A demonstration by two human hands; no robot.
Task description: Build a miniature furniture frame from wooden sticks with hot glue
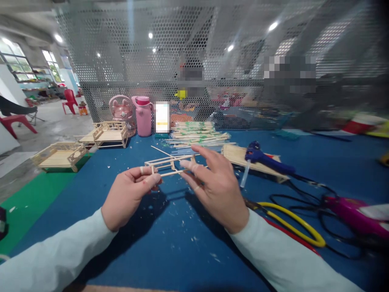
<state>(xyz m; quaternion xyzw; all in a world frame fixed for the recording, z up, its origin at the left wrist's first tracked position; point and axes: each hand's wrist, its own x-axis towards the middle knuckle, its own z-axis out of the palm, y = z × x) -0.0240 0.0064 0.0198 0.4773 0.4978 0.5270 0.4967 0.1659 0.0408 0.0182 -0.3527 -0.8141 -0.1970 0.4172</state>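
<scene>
A small open frame [173,173] of thin wooden sticks is held just above the blue table top. My left hand [124,196] pinches its left end between thumb and fingers. At the right end, my right hand [220,188] grips the frame with thumb and fingers, its index finger raised off it. One loose thin stick [161,151] lies behind the frame. Beyond my right hand, a blue glue gun [270,163] with a clear nozzle-side stick rests against a slatted wooden panel [235,155].
Bundles of sticks [197,132] lie at the back, near a phone [162,117] and a pink bottle [144,119]. Miniature wooden beds [57,157] stand at left. Yellow-and-red-handled pliers [299,222], black cables and a magenta tool [352,209] lie right. A mesh screen [136,52] rises behind.
</scene>
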